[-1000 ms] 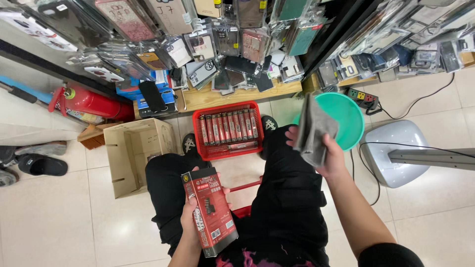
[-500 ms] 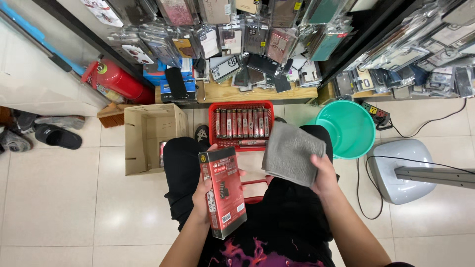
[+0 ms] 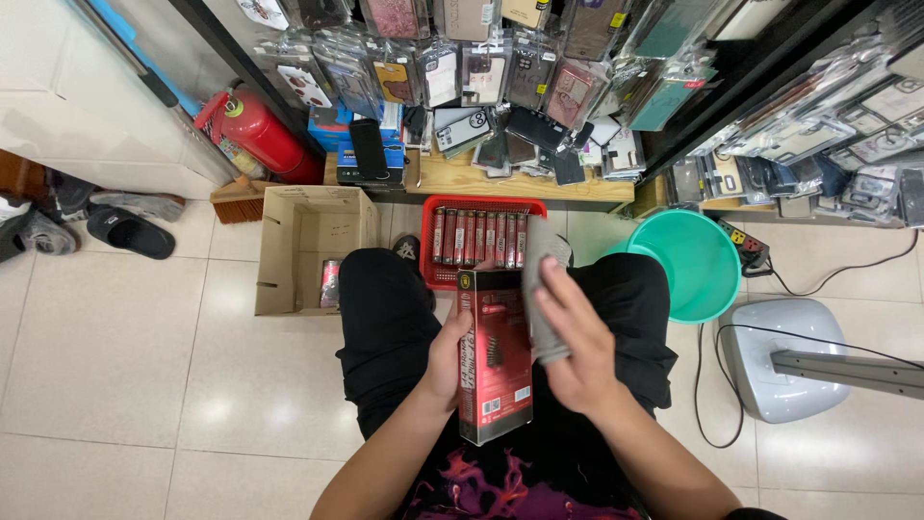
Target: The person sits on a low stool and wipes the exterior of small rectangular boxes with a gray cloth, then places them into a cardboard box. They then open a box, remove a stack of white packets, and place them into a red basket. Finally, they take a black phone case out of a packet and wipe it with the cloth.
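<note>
A: Centrally, your left hand (image 3: 445,358) is closed on the long left edge of a red-and-black boxed product (image 3: 494,356), thumb across its face, holding it upright over your lap. Your right hand (image 3: 575,354) has its fingers spread and pressed flat on a grey cloth (image 3: 541,299), which lies against the box's right side.

B: And the risk from that grip?

A: As a judgement only: you hold the box by one edge, so sideways pressure from the cloth could twist it out of your left hand and drop it to the tiled floor (image 3: 115,366). The cloth is pinned by flat fingers, not gripped, and could slide off.

B: Counts, moving outward?

A: One box in hand. Just ahead of your knees, one red basket (image 3: 431,252) holds a row of about eight similar boxes, standing on edge. To its left, one open cardboard carton (image 3: 310,248) contains what appears to be a single red item. To the right, one green basin (image 3: 691,262), then one grey stand base (image 3: 784,358) with a cable beside it. Farther off: one red fire extinguisher (image 3: 258,133), a low wooden shelf (image 3: 500,183), and hanging phone cases too numerous to count. Some footwear lies at the far left; its number cannot be told.
</note>
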